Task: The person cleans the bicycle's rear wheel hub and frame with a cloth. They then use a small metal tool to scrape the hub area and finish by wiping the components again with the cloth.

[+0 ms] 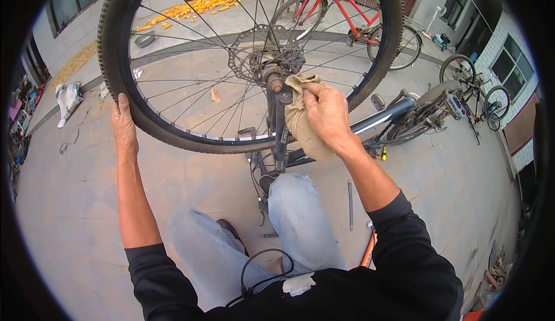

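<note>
My left hand [125,124] grips the left side of a bicycle wheel's knobby tyre [113,82], thumb on the near side. A beige cloth [301,124] is bunched in my right hand [327,111], which presses it beside the hub axle end [275,83] and the fork end [284,98]. A disc brake rotor [237,52] shows behind the hub through the spokes. The fork [279,147] runs down from the hub toward the handlebar near my knees. Behind my right hand extends the bike's dark frame tube [383,115]; the cloth hides part of the fork.
A metal bar [350,206] and an orange tool [369,249] lie on the ground to my right. A yellow-handled tool [383,154] is near the frame. Farther off stand a red bicycle [342,7] and another bicycle [470,87]. Corn cobs [195,9] lie at the back.
</note>
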`<act>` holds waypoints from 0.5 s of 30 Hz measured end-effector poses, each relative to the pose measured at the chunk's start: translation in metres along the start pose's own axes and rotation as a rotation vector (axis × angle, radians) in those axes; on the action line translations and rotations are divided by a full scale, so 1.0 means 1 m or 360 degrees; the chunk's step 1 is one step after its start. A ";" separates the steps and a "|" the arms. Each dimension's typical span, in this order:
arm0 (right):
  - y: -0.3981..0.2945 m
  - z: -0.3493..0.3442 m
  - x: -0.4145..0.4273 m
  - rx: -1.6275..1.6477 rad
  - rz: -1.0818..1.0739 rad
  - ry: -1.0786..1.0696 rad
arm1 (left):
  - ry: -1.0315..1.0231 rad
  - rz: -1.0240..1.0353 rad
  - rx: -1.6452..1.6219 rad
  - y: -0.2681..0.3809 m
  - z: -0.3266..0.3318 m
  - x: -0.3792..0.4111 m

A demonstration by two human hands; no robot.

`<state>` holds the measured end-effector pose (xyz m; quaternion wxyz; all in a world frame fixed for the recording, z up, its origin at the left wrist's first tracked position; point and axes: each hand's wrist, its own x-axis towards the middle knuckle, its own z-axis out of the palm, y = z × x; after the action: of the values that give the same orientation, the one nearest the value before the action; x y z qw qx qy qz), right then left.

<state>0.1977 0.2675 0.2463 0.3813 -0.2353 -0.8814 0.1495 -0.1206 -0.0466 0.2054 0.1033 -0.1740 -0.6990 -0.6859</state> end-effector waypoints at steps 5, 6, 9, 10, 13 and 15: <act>-0.019 -0.036 0.004 0.0255 -0.0300 0.0239 | -0.0033 0.0092 -0.0003 0.011 -0.010 0.003; -0.034 -0.043 0.009 0.0284 -0.0377 0.0241 | -0.0048 0.0129 0.0000 0.017 -0.011 0.009; -0.044 -0.034 0.025 0.0187 -0.0609 0.0193 | -0.0027 0.0189 0.0083 0.043 -0.004 0.016; -0.040 -0.026 0.028 0.0059 -0.0633 0.0152 | 0.0014 0.0166 0.0123 0.051 0.003 0.012; -0.036 -0.017 0.023 -0.0020 -0.0575 0.0098 | 0.0026 0.0176 0.0090 0.044 0.003 0.014; -0.035 -0.014 0.016 0.0039 -0.0478 0.0119 | 0.0012 0.0191 0.0052 0.036 -0.002 0.015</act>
<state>0.1879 0.2471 0.2809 0.4346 -0.1016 -0.8900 0.0926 -0.1209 -0.0473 0.2443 0.1496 -0.2112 -0.6979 -0.6677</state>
